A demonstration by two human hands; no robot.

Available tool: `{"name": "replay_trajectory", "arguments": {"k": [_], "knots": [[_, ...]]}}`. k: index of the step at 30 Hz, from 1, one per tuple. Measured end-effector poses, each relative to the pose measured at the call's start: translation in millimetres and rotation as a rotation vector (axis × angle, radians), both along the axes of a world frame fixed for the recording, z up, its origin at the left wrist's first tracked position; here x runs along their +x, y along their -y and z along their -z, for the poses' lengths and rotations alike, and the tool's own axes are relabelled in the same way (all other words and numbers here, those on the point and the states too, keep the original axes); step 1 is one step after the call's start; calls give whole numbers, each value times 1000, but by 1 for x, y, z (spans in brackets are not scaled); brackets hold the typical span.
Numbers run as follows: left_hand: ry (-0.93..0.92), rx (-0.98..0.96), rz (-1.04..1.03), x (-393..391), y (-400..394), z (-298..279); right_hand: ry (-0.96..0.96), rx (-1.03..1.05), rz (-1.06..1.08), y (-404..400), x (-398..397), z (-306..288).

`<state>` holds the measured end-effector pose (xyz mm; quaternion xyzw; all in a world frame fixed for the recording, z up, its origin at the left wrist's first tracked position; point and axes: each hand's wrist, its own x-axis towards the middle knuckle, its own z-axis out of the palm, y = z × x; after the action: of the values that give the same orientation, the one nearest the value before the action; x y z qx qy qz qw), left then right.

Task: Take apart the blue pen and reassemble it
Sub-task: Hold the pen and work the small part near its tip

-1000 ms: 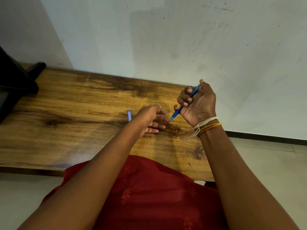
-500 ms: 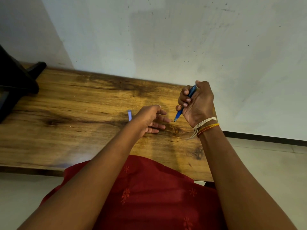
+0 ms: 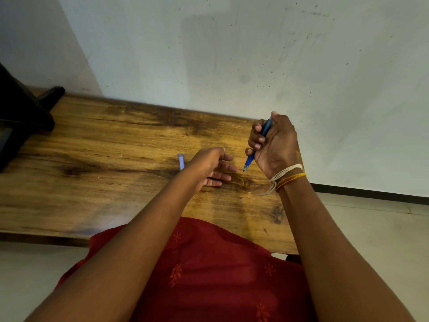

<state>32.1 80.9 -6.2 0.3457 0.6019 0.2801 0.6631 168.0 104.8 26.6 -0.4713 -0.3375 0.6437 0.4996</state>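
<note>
My right hand grips the blue pen in a fist, with its tip pointing down toward the wooden table and its top end under my thumb. My left hand rests on the table just left of the pen tip, fingers relaxed and spread, holding nothing. A small light-blue pen cap lies on the table right behind my left wrist, partly hidden by it.
A black object stands at the table's far left. The white wall runs along the table's back edge. The table's right end is close beside my right wrist, with pale floor beyond it.
My right hand has turned the pen more upright, swinging its tip down and to the right, away from my left fingers. The left hand has stayed in place.
</note>
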Motion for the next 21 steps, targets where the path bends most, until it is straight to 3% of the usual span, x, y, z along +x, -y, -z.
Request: {"name": "replay_trajectory", "arguments": {"k": [6, 14, 21], "knots": [[0, 0, -9, 0, 0, 0, -20, -11, -16, -2, 0, 0], [-23, -6, -9, 0, 1, -3, -249, -66, -4, -3, 5, 2], [-32, -3, -1, -1, 2, -3, -258, -77, 16, -3, 4, 4]]}}
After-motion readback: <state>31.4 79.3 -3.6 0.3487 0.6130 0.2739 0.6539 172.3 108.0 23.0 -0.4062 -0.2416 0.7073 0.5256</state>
